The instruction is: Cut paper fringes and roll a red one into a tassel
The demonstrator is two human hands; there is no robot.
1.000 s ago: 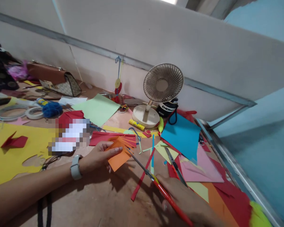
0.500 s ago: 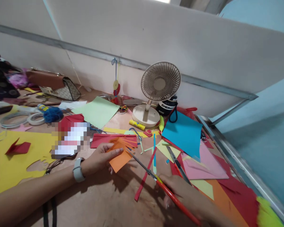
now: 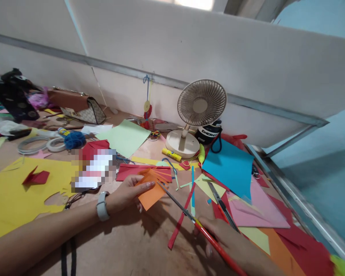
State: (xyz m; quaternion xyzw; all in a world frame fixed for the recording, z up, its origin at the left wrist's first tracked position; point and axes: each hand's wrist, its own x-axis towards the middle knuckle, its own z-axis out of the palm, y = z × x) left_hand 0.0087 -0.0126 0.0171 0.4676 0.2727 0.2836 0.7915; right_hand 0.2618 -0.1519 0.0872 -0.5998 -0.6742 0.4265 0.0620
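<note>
Two hands work close together over the table (image 3: 126,245). The left hand (image 3: 126,193), with a watch (image 3: 102,206) on its wrist, pinches a folded orange paper (image 3: 152,195) between thumb and fingers and holds it just above the table. The paper's far edge is cut into a fringe of thin strips. The right hand (image 3: 232,245) is closed around the red handles of the scissors (image 3: 184,209), whose thin blades reach up and left, with the tip at the paper's right edge. Between the hands a red strip (image 3: 179,222) lies under the blades. Just beyond the right hand a second pair of scissors (image 3: 222,205) rests on pink paper (image 3: 258,211), with blue paper (image 3: 230,166) and a small fan (image 3: 201,103) farther off. A big yellow sheet (image 3: 14,191) lies left of the left arm.
</note>
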